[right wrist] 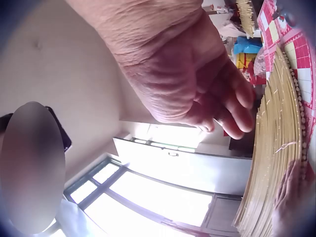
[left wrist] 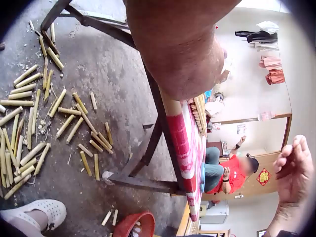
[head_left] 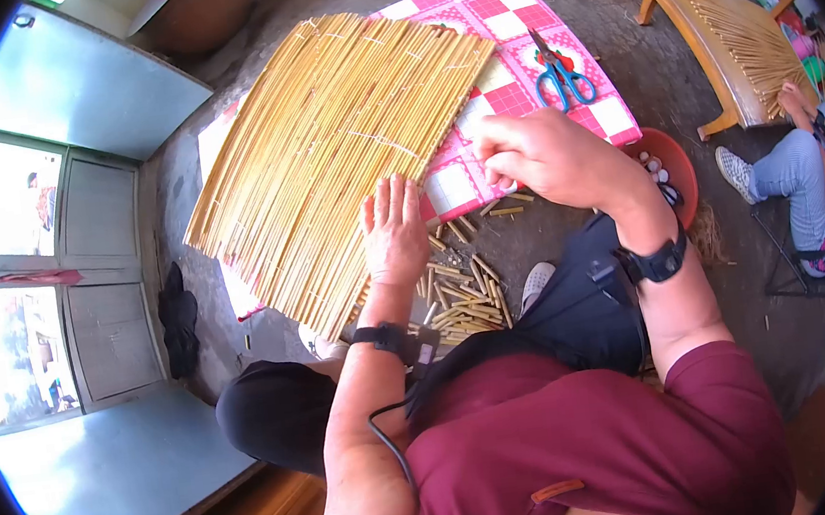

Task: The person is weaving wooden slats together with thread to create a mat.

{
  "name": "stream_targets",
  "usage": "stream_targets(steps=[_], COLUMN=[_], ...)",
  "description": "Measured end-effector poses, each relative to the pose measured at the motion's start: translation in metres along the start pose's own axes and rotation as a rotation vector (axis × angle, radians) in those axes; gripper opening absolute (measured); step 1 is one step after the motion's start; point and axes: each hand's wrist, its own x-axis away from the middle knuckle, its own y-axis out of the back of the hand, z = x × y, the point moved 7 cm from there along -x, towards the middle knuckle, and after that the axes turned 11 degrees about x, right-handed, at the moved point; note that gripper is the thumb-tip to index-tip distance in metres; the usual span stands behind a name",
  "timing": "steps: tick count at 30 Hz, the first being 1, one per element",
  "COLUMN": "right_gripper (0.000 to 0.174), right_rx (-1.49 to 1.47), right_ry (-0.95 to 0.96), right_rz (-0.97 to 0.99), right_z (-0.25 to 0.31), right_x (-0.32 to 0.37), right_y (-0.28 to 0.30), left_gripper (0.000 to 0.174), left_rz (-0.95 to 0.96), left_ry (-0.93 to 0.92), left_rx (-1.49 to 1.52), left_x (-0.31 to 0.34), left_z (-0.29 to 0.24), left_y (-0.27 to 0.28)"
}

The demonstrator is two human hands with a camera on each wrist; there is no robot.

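My left hand (head_left: 395,234) lies with straight fingers on the near right edge of a mat of thin yellow-brown stalks (head_left: 319,137). Pale string stitches (head_left: 375,141) cross the stalks in rows. The mat rests on a table with a pink and white checked cloth (head_left: 508,21). My right hand (head_left: 548,158) is raised over the table's near edge, to the right of the mat. Its fingers are curled in toward the thumb, and in the right wrist view no held thing shows. Blue-handled scissors (head_left: 563,86) lie on the cloth beyond it.
Cut stalk pieces (head_left: 468,302) litter the floor below the table. A red basin (head_left: 676,179) stands at the right. Farther right, a person (head_left: 811,175) sits by a wooden table (head_left: 713,55) spread with stalks. Cabinets (head_left: 106,259) line the left.
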Motion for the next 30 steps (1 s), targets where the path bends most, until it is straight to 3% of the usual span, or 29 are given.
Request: stream_targets(steps=[3,4,7,12,16,19,23,27,28,30], right_gripper=[0.014,0.015,0.012,0.008,0.005,0.003,0.004,0.005,0.005,0.005], right_rx=[0.175,0.391,0.433,0.246,0.228,0.25,0.213,0.176,0.167,0.152], right_ry=[0.019,-0.011,-0.038,0.141,0.238,0.295,0.307,0.286,0.292,0.309], right_rz=[0.154,0.192,0.19,0.044,-0.145,-0.249,-0.178,-0.15,-0.144,-0.104], right_z=[-0.036,-0.05,-0.074,-0.062,-0.053,-0.041,-0.035,-0.028,-0.027,-0.028], right_x=[-0.021,-0.019,-0.007,-0.017,-0.041,-0.057,-0.071,-0.08,-0.081,-0.081], right_y=[-0.034,-0.048,-0.079,-0.102,-0.119,-0.123,-0.14,-0.141,-0.142,-0.15], left_gripper=[0.049,0.045,0.04,0.033,0.018,0.018,0.017,0.01,0.002,0.006], left_rz=[0.0,-0.037,-0.025,-0.096,-0.358,-0.326,-0.264,-0.266,-0.343,-0.346], left_ry=[-0.038,-0.067,-0.12,-0.092,0.182,0.291,0.47,0.44,0.4,0.746], left_rx=[0.08,0.071,0.084,0.105,0.258,0.202,0.122,0.159,0.291,0.929], left_x=[0.016,0.02,0.038,0.056,0.047,0.022,-0.001,-0.012,-0.012,0.0], left_z=[0.023,0.028,0.046,0.068,0.072,0.068,0.063,0.075,0.087,0.116], left_y=[0.01,0.019,0.035,0.06,0.069,0.059,0.046,0.035,0.034,0.026])
